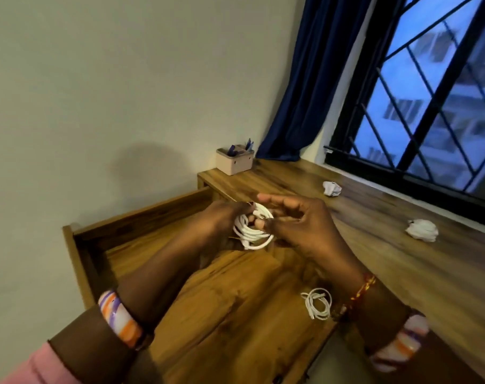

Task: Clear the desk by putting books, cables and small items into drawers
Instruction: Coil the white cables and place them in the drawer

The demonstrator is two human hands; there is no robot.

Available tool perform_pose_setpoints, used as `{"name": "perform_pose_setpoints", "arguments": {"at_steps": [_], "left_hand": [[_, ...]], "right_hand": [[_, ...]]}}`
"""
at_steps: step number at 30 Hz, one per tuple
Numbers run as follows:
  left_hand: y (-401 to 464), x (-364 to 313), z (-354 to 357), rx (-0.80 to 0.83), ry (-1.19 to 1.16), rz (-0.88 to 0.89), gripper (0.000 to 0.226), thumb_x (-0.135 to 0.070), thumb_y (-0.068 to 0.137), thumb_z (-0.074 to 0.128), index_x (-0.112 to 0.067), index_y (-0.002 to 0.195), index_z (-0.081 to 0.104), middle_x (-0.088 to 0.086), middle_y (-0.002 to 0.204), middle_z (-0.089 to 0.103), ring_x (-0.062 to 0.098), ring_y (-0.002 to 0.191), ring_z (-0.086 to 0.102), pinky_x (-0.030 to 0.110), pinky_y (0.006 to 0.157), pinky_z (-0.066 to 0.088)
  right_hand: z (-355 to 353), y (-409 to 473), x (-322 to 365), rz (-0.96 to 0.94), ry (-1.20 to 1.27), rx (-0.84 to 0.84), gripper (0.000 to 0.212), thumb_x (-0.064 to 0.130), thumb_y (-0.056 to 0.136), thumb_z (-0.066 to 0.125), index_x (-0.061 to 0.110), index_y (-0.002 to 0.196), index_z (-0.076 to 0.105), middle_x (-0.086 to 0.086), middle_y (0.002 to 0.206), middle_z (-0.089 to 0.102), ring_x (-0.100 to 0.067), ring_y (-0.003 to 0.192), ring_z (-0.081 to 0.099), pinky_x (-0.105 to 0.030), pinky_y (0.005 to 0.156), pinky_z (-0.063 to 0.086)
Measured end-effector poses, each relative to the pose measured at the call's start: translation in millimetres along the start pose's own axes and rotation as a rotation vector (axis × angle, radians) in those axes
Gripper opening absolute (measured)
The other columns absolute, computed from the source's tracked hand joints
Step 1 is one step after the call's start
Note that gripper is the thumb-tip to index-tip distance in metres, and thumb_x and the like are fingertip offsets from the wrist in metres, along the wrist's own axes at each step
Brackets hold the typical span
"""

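Note:
A coiled white cable (253, 231) hangs in the air above the open wooden drawer (141, 217). My left hand (224, 220) grips the coil from its left side. My right hand (296, 220) pinches the coil's right side with thumb and forefinger, its other fingers stretched out over the top. A second, smaller white cable coil (317, 302) lies inside the drawer near my right wrist. The drawer stands pulled out from the left end of the wooden desk (388, 259).
Two crumpled white paper balls (332, 188) (422, 230) lie on the desk near the window. A beige organiser box (235, 159) sits in the back corner by the blue curtain (305, 106). The wall runs along the drawer's left.

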State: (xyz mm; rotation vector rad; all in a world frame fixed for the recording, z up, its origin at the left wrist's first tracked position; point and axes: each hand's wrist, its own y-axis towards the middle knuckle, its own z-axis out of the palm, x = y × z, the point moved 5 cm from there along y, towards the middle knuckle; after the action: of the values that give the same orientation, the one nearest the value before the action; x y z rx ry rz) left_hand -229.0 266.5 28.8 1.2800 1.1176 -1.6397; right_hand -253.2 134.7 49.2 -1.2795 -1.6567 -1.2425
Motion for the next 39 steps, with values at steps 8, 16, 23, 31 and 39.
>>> {"name": "perform_pose_setpoints", "arguments": {"at_steps": [8,16,23,31,39], "left_hand": [[8,14,8,0.198,0.054,0.075,0.026,-0.031,0.094,0.045,-0.013,0.079,0.057,-0.004,0.053,0.054,0.004,0.042,0.046,0.017,0.039,0.035],[8,4,34,-0.123,0.628,0.514,0.020,-0.030,0.086,0.058,-0.017,0.095,0.046,-0.009,0.070,0.051,0.005,0.058,0.049,0.018,0.045,0.036],[14,17,58,-0.116,0.443,0.368,0.023,-0.037,0.082,0.060,-0.015,0.087,0.065,0.002,0.076,0.067,0.013,0.064,0.060,0.029,0.059,0.044],[12,23,101,-0.024,0.350,0.254,0.027,-0.039,0.082,0.055,-0.013,0.075,0.056,0.003,0.067,0.046,0.006,0.052,0.040,0.015,0.046,0.032],[51,43,145,0.027,0.217,0.153,0.026,-0.030,0.086,0.060,-0.007,0.093,0.069,0.006,0.082,0.069,0.015,0.072,0.063,0.027,0.066,0.053]], "right_hand": [[9,-11,-15,-0.107,0.223,-0.299,0.014,0.008,0.082,0.064,0.013,0.093,0.070,0.001,0.097,0.072,-0.016,0.090,0.069,-0.033,0.072,0.059],[1,-15,-26,0.141,0.607,-0.435,0.015,0.015,0.087,0.060,0.016,0.075,0.068,0.003,0.072,0.074,-0.009,0.064,0.069,-0.021,0.049,0.052],[-20,-25,-43,0.189,0.625,-0.496,0.012,0.012,0.087,0.060,0.014,0.078,0.067,-0.003,0.074,0.070,-0.013,0.065,0.068,-0.024,0.055,0.056],[-111,-20,-43,0.101,0.492,-0.522,0.011,0.015,0.088,0.060,0.009,0.093,0.066,-0.005,0.086,0.071,-0.019,0.081,0.069,-0.040,0.071,0.059],[-147,-21,-73,-0.148,0.083,-0.214,0.021,0.005,0.080,0.067,0.025,0.085,0.068,0.010,0.086,0.069,-0.008,0.086,0.066,-0.030,0.081,0.055]]}}
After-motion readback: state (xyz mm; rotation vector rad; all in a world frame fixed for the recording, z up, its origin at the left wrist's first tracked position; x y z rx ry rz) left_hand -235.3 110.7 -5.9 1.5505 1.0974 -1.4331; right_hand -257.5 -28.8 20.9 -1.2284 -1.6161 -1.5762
